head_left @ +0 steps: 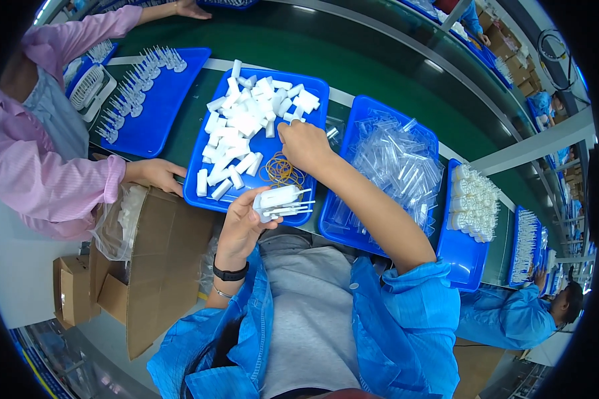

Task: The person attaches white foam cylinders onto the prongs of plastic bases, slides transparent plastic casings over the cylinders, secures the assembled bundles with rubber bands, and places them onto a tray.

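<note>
My left hand [241, 223] is closed around a white plastic part with several thin prongs [293, 207] pointing right; a white block [278, 196] lies along its upper side. It is held just over the near edge of a blue tray [199, 154]. Over that tray's right side, my right hand [306, 145] has its fingers curled down beside the heap of white blocks [249, 110]. Its fingertips are partly hidden, so what they grip does not show. Yellow-brown rubber bands [283, 170] lie in the tray between my hands.
To the right stand a blue tray of clear plastic pieces [396, 166] and one with white round parts [472, 203]. At left, a blue tray [173, 100] carries pronged parts; a co-worker's hand [160, 174] touches my tray's edge. An open cardboard box [166, 259] stands below. Behind runs a green belt [259, 33].
</note>
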`<state>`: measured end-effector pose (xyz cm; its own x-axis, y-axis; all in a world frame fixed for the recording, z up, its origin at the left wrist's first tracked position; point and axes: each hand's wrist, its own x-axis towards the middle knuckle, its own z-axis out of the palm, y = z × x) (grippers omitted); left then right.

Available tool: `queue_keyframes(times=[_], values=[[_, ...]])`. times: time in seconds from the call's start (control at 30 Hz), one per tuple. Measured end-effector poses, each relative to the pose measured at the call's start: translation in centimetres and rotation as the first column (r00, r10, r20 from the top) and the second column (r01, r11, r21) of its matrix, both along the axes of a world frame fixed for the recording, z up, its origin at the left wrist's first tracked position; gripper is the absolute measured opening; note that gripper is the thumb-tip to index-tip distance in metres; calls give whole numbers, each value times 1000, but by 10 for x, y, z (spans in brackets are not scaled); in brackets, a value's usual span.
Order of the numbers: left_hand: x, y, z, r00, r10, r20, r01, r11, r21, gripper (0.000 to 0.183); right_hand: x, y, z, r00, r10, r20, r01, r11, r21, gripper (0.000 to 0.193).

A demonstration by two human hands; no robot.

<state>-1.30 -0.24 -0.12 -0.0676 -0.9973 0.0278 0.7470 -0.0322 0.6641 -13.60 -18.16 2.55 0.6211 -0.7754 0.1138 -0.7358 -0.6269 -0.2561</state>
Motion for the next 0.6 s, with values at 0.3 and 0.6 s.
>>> queue_keyframes(times=[0.3,0.6], values=[[-5,-1,5,993,28,119,-36,997,62,66,-26,3,39,946,28,324,-95,976,194,38],[-6,-6,5,990,138,25,-138,990,4,57,-99,48,88,499,-284,819,-296,832,469,27]])
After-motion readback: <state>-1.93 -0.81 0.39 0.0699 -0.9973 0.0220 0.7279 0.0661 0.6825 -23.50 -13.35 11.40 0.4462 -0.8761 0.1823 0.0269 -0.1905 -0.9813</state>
